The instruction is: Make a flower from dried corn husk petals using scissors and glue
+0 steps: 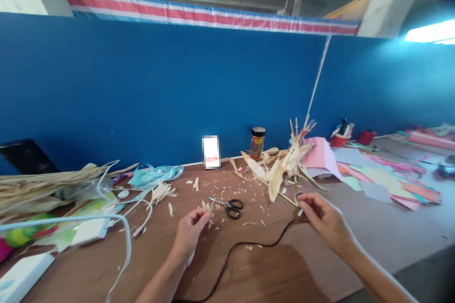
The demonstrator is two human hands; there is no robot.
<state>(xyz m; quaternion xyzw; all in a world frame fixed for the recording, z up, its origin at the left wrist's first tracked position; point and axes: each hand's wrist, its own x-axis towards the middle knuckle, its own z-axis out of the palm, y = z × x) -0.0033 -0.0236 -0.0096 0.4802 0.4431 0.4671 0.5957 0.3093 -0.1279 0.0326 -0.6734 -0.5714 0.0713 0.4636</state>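
Observation:
My left hand (194,229) is closed in a pinch, and a small pale piece of dried husk (206,205) sticks up from its fingertips. Just beyond it lies a pair of black-handled scissors (232,207) on the brown table, blades pointing left. Farther right, my right hand (322,215) has thumb and finger together near the end of a thin stick (287,199). A small curved, pale thing shows at those fingertips, too small to name. Behind that hand stands a bunch of dried corn husks (284,165) with thin sticks rising from it.
Husk scraps are scattered over the table. A dark cable (245,243) runs between my hands. Along the blue partition (177,85) stand a jar (258,142) and a blurred white card (211,151). Blue ribbon (156,176) and white cords lie left, coloured paper (377,182) right.

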